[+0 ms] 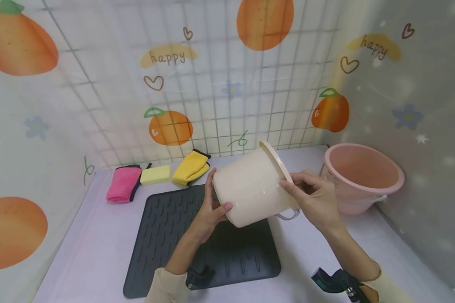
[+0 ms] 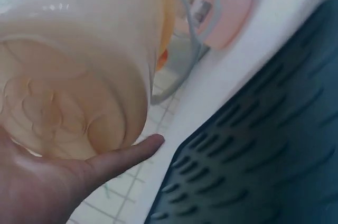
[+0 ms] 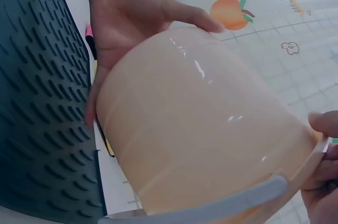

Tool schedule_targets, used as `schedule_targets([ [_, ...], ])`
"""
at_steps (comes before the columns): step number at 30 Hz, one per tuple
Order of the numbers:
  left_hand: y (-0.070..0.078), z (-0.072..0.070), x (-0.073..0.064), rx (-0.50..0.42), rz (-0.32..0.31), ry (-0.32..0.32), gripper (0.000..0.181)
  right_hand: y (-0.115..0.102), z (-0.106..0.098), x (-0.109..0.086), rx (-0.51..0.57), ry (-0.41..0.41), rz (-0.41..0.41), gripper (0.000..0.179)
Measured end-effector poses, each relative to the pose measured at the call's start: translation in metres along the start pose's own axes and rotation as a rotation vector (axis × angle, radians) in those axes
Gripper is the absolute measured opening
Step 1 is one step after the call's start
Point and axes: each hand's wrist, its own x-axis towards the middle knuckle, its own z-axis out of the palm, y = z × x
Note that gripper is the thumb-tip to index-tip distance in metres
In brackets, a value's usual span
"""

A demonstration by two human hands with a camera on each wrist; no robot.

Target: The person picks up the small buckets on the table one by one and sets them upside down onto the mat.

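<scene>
A cream bucket [image 1: 250, 185] is held tilted on its side above the dark drying mat [image 1: 167, 219], its mouth toward the right. My left hand [image 1: 212, 214] grips its base, thumb and fingers spread to either side. In the left wrist view the ridged underside of the bucket [image 2: 58, 102] faces that palm. My right hand [image 1: 314, 195] pinches the rim, thumb on the outer wall. The grey handle [image 3: 227, 205] hangs loose below the rim. The bucket's inside is hidden in the head view.
A pink bucket [image 1: 364, 168] stands at the back right against the curtain. Along the back left lie a pink cloth [image 1: 123, 184], a yellow sponge [image 1: 155, 175] and a yellow cloth [image 1: 191, 167]. A printed curtain over a wire grid [image 1: 227, 75] closes the rear.
</scene>
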Motion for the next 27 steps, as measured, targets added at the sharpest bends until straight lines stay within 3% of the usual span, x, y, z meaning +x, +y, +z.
schedule_targets([
  [2, -0.005, 0.001, 0.000, -0.093, 0.002, -0.002, 0.104, 0.001, 0.002, -0.001, 0.019, -0.015, 0.005, 0.021],
  [5, -0.008, 0.001, 0.000, -0.112, 0.022, 0.021, 0.103, 0.002, 0.001, -0.001, 0.026, -0.062, 0.008, 0.020],
  [11, -0.001, -0.013, -0.005, -0.061, 0.069, 0.075, 0.101, 0.004, -0.008, -0.001, -0.034, -0.224, -0.010, 0.015],
  [19, 0.018, -0.039, -0.024, -0.004, 0.089, 0.166, 0.093, 0.015, -0.010, -0.003, -0.148, -0.353, -0.046, 0.016],
  [27, 0.033, -0.060, -0.043, 0.043, 0.072, 0.219, 0.091, 0.027, -0.003, -0.014, -0.303, -0.399, -0.126, 0.013],
])
